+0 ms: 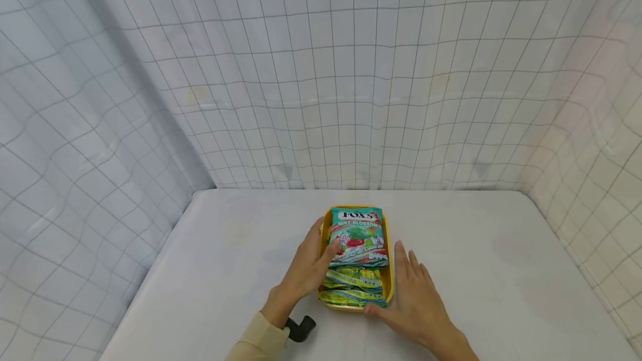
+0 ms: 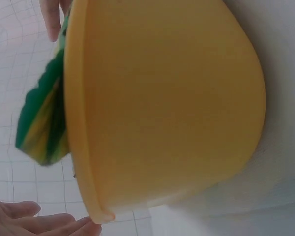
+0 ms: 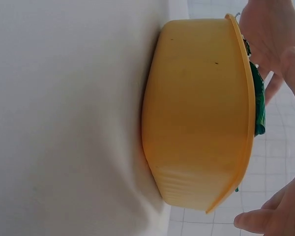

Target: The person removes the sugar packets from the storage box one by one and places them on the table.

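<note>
A yellow plastic tub [image 1: 389, 286] stands on the white table, packed with candy bags. On top at its far end lies a teal Fox's Mint Blossom bag [image 1: 357, 237]; yellow-green packets [image 1: 353, 287] fill the near end. My left hand [image 1: 305, 267] lies along the tub's left side, fingers extended, its thumb over the edge of the teal bag. Beside the right side is my right hand [image 1: 418, 301], fingers straight, thumb at the near right corner. In the left wrist view, left fingertips [image 2: 83, 228] reach the rim. The right wrist view shows the tub's plain side wall [image 3: 196, 113].
White grid-patterned curtains [image 1: 341, 71] enclose the table [image 1: 241, 249] at the back and both sides. A black curved piece [image 1: 302, 329] sits by my left wrist, near a cream sleeve [image 1: 261, 341].
</note>
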A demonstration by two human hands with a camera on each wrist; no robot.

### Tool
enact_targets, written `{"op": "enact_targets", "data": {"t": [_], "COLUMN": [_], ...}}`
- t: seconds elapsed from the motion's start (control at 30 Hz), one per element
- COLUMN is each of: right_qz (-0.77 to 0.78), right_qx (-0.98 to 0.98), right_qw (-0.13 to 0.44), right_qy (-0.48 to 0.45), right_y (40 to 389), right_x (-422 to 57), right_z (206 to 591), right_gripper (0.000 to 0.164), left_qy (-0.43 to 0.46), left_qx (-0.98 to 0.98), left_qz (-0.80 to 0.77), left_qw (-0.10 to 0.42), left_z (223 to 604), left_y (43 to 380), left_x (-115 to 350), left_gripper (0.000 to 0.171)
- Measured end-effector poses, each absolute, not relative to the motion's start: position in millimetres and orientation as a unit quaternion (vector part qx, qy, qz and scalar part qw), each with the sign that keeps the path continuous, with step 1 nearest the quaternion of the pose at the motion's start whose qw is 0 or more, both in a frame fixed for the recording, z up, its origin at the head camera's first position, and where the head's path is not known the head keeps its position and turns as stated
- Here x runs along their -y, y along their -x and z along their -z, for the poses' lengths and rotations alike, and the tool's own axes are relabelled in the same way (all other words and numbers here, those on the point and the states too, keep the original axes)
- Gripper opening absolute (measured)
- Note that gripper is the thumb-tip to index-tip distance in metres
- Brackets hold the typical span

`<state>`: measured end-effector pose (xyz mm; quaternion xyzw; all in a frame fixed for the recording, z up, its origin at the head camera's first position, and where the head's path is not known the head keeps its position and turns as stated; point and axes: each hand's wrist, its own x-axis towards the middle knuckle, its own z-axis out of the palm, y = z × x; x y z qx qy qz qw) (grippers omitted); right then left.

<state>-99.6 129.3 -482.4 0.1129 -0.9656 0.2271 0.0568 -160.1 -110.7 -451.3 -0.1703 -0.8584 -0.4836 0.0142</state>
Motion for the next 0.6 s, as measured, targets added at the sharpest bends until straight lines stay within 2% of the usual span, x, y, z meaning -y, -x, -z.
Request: {"op": "enact_targets", "data": {"t": [0.33,0.6], "right_qz": [-0.244,-0.259], "right_qx": [0.961,0.959], "right_qw": [0.047,0.013], "right_qy": [-0.123,-0.113], "right_y": [97.0,99.5], "right_x": [-127.4,-123.6], "right_z": [489.7,491.4], "right_gripper": [0.138,0.141], "left_qy": [0.16,0.14], "left_qx": [0.855,0.846], "left_qz": [0.493,0.514], "left_qw": [0.007,-0.021], "left_z": [456.4,456.0], "left_y": [166.6,170.7], "left_x": [105.9,100.5], "left_gripper": [0.077,0.077]}}
